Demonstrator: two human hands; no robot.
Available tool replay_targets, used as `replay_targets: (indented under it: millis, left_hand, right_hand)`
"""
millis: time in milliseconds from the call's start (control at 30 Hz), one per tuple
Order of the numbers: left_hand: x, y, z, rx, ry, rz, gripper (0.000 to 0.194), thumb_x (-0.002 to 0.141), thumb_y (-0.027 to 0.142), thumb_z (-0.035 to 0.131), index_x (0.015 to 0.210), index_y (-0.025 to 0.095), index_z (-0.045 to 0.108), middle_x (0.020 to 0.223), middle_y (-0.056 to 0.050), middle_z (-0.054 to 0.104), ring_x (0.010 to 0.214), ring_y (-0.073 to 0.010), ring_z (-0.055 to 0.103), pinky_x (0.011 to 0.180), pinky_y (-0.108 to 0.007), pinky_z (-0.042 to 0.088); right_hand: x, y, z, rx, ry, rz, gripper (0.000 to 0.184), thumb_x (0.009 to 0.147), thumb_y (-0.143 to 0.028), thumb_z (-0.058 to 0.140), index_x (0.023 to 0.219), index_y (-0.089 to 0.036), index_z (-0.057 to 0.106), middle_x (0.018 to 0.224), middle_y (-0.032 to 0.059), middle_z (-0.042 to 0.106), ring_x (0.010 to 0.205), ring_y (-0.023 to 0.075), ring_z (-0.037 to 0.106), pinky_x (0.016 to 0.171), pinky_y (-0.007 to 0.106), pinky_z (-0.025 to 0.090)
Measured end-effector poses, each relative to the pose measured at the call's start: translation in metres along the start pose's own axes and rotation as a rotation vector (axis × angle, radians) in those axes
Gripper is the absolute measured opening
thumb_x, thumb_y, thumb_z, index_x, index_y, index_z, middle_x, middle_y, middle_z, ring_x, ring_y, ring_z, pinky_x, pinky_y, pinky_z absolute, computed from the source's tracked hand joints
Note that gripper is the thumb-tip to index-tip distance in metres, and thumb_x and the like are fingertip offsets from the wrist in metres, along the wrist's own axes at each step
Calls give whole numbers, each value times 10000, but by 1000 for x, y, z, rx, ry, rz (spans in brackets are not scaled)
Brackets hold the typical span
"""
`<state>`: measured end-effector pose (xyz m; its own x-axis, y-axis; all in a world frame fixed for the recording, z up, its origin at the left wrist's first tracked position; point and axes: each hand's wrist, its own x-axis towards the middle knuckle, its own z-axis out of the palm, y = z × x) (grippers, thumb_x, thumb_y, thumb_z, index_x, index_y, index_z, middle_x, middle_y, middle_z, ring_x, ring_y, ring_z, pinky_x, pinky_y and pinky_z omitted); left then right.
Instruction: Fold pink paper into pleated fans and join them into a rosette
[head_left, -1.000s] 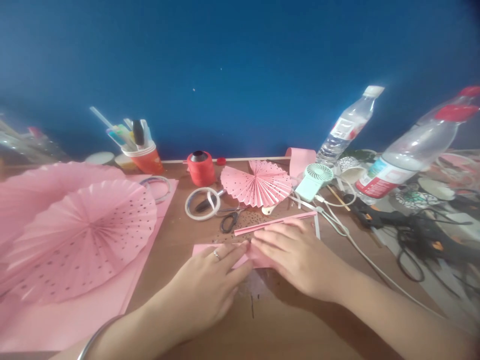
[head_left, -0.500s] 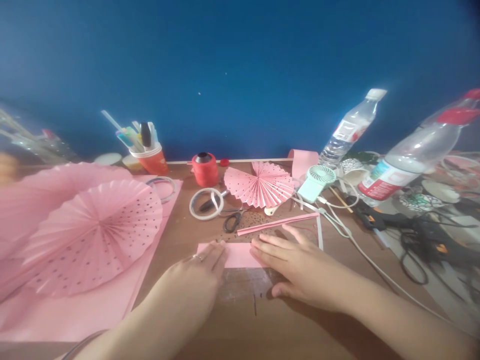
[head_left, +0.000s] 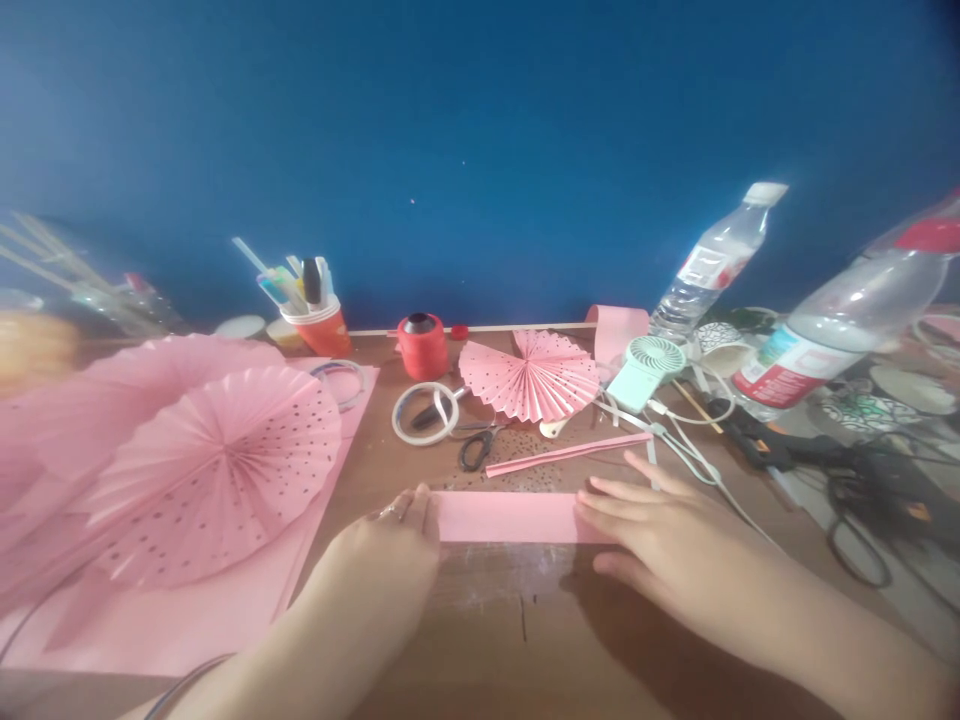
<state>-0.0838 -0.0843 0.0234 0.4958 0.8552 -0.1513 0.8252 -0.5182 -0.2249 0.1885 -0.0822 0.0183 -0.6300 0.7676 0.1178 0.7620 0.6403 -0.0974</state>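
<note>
A flat strip of pink paper (head_left: 510,517) lies crosswise on the brown table in front of me. My left hand (head_left: 397,540) is at its left end, fingers bent and held together over the edge, with the thumb hidden. On the strip's right end rest the fingertips of my right hand (head_left: 652,530), which is open with fingers spread. Just beyond the strip lies a narrow folded pink paper piece (head_left: 566,455). Scissors (head_left: 476,448) and a pleated pink paper fan with punched holes (head_left: 529,378) are farther back.
Larger pleated paper fans (head_left: 225,460) lie on pink sheets at the left. Behind are a tape roll (head_left: 425,413), a red spool (head_left: 422,347) and a cup of pens (head_left: 319,325). A mint handheld fan (head_left: 646,370), bottles (head_left: 799,350), cables and a black glue gun (head_left: 757,435) crowd the right.
My hands have moved apart along the strip, the right one towards its right end and the left one to its left end. More of the paper shows between them. The view has shifted slightly.
</note>
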Motion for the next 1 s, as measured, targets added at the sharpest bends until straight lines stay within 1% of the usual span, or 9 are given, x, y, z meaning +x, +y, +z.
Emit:
replay_targets:
  millis: [100, 200, 300, 433, 533, 600, 733, 867, 1000]
  left_hand:
    - [4, -2, -1, 9, -28, 17, 353, 779, 103, 425, 1095, 41, 568, 1034, -237, 611, 769, -292, 642, 566, -371, 520]
    - [7, -2, -2, 25, -30, 20, 322, 783, 119, 439, 1054, 45, 598, 998, -240, 620, 717, -288, 644, 533, -371, 516]
    - [7, 1, -2, 50, -3, 32, 289, 768, 81, 449, 991, 60, 631, 968, -227, 627, 730, -288, 639, 522, -360, 514]
    - [7, 3, -3, 38, 52, 23, 226, 776, 79, 451, 856, 99, 661, 841, -157, 634, 706, -249, 623, 556, -343, 504]
    - [11, 3, -4, 1, 106, 20, 226, 818, 134, 426, 787, 134, 651, 754, -98, 608, 711, -228, 594, 629, -360, 488]
    - [14, 2, -3, -47, 133, 12, 234, 832, 158, 411, 763, 142, 634, 750, -85, 590, 742, -234, 572, 670, -384, 476]
    - [21, 1, 1, -213, 186, 28, 172, 832, 176, 418, 863, 150, 585, 866, -78, 574, 836, -231, 536, 735, -396, 459]
    - [24, -1, 7, -347, 232, 88, 241, 835, 158, 411, 1046, 174, 526, 999, -70, 563, 953, -209, 510, 852, -396, 413]
    - [25, -3, 8, -382, 267, 116, 278, 828, 144, 420, 1085, 193, 512, 1004, -62, 566, 963, -206, 505, 863, -397, 405]
  right_hand:
    - [-3, 3, 3, -8, 24, 10, 248, 854, -290, 438, 973, -231, 648, 953, 33, 684, 936, 211, 602, 996, 481, 291]
    - [-5, 5, 3, 11, 43, 12, 295, 860, -197, 383, 861, -252, 673, 831, 9, 699, 823, 178, 628, 966, 434, 338]
    - [-5, 6, 1, 19, 97, 64, 329, 855, -182, 374, 751, -243, 680, 729, 9, 690, 736, 170, 627, 894, 391, 396]
    - [3, 7, 3, 1, 133, 171, 333, 856, -224, 393, 648, -215, 653, 638, 27, 652, 670, 188, 598, 742, 383, 440]
    - [13, 9, 11, 45, 180, 182, 212, 845, -285, 452, 815, -198, 643, 824, 47, 650, 823, 210, 576, 758, 387, 436]
    - [19, 11, 17, 140, 188, 113, 209, 825, -304, 504, 977, -199, 601, 979, 53, 614, 938, 201, 539, 807, 364, 431]
    - [28, 10, 25, 277, 134, 104, 263, 787, -336, 567, 1019, -212, 566, 980, 44, 576, 935, 185, 517, 796, 337, 440]
    - [29, 6, 24, 338, 134, 115, 126, 800, -260, 555, 909, -199, 548, 941, 38, 567, 900, 173, 516, 778, 329, 438]
    - [27, 2, 22, 342, 152, 143, 60, 806, -201, 526, 866, -201, 514, 881, 35, 573, 831, 176, 524, 698, 320, 445]
